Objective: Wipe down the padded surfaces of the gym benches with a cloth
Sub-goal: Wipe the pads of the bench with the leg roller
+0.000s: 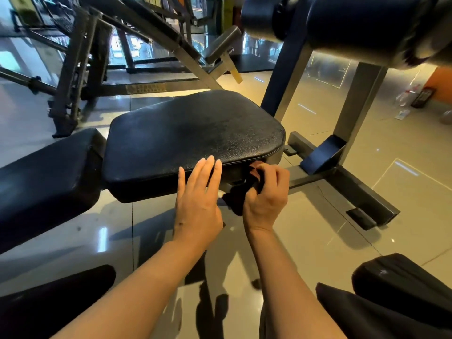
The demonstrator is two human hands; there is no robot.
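Floor: glossy tile, bench frame standing on it. Seat pad: black, centre of view, second pad butted against its left end. Roller pads overhead at upper right. Left hand: fingers straight and together, tips on the seat pad's near edge, holding nothing. Right hand: fingers curled, clamped on the cloth. Cloth is dark, bunched, pressed against the pad's near side face just right of the left hand, loose end hanging below the pad.
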